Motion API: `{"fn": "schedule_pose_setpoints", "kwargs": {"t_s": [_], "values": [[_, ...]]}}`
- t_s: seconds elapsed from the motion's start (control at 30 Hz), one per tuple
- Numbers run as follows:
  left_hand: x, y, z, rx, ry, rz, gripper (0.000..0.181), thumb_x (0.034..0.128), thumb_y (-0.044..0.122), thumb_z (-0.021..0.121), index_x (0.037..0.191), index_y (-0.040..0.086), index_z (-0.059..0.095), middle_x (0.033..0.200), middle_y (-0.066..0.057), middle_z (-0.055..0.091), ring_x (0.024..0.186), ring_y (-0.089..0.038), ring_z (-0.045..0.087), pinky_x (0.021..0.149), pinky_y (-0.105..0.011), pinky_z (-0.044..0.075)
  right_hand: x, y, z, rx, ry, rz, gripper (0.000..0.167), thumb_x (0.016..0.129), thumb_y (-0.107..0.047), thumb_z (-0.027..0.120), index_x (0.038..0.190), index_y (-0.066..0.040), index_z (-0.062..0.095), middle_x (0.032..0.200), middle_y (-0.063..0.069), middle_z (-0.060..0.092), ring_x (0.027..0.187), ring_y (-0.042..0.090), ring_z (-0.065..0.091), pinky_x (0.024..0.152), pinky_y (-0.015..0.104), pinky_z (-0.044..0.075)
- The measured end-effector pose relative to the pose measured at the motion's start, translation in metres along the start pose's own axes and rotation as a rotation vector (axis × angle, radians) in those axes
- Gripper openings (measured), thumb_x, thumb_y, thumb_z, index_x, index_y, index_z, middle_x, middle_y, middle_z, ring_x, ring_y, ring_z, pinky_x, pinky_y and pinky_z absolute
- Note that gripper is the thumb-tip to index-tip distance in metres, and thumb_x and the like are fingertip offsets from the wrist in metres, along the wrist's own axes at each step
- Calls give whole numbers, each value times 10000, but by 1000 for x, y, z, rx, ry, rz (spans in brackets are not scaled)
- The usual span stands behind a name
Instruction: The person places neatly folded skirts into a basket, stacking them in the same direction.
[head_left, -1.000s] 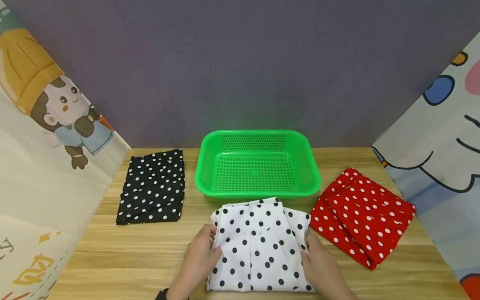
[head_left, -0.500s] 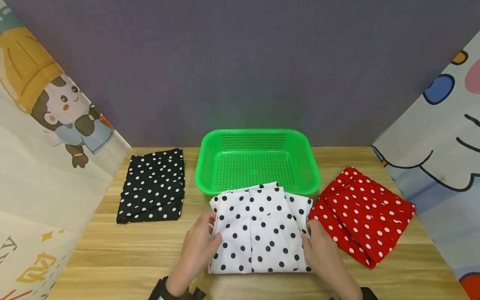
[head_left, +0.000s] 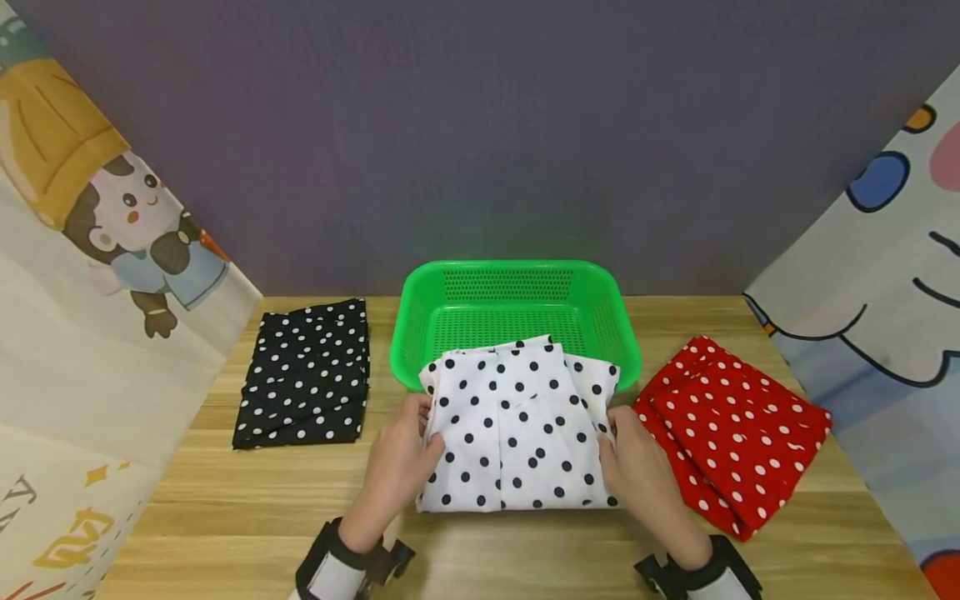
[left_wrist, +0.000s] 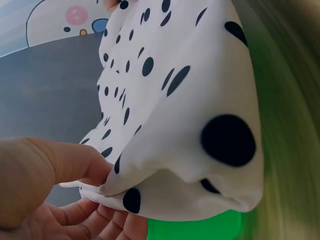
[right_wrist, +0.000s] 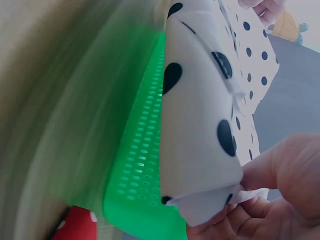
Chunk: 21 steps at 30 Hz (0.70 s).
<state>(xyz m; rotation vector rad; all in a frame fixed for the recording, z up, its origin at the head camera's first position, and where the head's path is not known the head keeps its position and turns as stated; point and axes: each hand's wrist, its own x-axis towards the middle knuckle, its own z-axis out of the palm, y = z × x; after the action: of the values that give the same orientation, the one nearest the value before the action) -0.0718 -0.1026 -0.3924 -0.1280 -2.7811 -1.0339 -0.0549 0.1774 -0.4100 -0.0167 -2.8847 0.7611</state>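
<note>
Wooden bench point(head_left: 247, 508): left hand point(head_left: 401, 458) and right hand point(head_left: 637, 458) grip folded white dotted cloth point(head_left: 517, 442) at near rim of green plastic basket point(head_left: 510, 265), not in yet; black dotted cloth point(head_left: 306, 375), red dotted cloth point(head_left: 738, 433) out by left, right edges.

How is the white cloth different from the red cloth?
The white cloth has black dots; the red cloth has white dots. The left hand and right hand hold the white cloth up; the red cloth lies on the table. Both are folded and spotted.
</note>
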Motion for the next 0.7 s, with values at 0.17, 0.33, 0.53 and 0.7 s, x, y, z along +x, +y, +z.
{"fn": "schedule_pose_setpoints", "kwargs": {"t_s": [0.17,0.33,0.53,0.7], "values": [[12,3,-3,-6,-7,-4,415,701,-1,631,1106,16,543,890,-77,596,667,-146,511,501,-223,426,13,-1,-4,12,13,-19,303,809,-69,659,1024,21,465,774,106,513,633,190,483,534,272,445],[24,6,-6,-12,-12,16,428,708,-4,631,1124,3,534,934,-91,592,684,-156,524,508,-222,435,25,-3,-7,28,13,-31,285,828,-61,635,1041,38,473,805,126,525,648,208,494,536,298,466],[39,8,-8,-15,-28,28,415,721,-4,636,1123,-2,533,980,-97,588,734,-175,552,529,-218,463,38,-3,-9,26,13,-39,277,840,-66,620,1048,44,473,792,132,525,641,220,485,531,304,452],[50,10,-10,-16,-33,35,388,729,0,629,1107,3,538,968,-95,582,701,-182,551,518,-227,471,48,-3,-12,29,17,-58,278,852,-77,604,1062,42,466,809,151,538,639,228,501,539,328,476]]}}
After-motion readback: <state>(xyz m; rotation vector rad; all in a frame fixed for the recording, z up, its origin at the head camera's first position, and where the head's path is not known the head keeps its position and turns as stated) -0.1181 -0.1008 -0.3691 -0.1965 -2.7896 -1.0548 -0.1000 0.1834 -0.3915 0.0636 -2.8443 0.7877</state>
